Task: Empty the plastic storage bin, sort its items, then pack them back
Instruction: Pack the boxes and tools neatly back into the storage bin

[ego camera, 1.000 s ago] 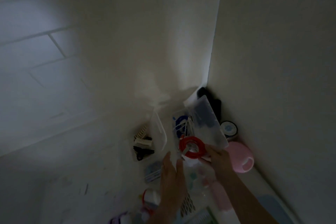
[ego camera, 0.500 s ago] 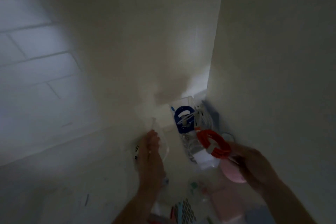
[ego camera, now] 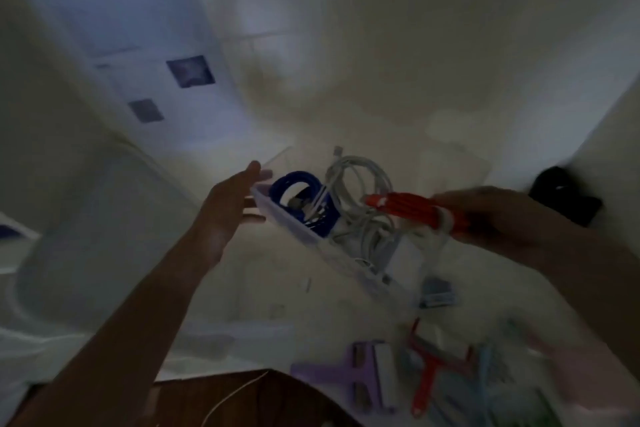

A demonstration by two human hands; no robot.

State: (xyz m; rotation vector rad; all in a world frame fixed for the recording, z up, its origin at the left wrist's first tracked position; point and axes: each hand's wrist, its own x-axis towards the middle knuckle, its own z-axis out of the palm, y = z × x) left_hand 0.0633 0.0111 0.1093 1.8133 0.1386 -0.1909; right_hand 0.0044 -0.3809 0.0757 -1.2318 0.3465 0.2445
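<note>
Packing looks like the step in hand: the right hand grips a coiled orange cable, fingers curled round one end of the bundle, and holds it just above the clear plastic bin. The bin is held at a tilt over the pale surface, its near wall low. Inside it lie a coiled blue cable at the far-left end and a loose tangle of white cables beside it, with a white charger block lower down.

The left hand is at the bin's left end, palm against the corner, fingers fairly straight and slightly spread; whether the thumb hooks under the rim I cannot tell.

To do this well, I'd say the person should level the bin first, since its tilt invites the white cables to slide out. The orange coil would sit best laid flat in the gap beside the white tangle, kept bound so it does not snag loops.

Purple and red scrapers lie nearer the person, still out, alongside a dark pouch at the wall.
</note>
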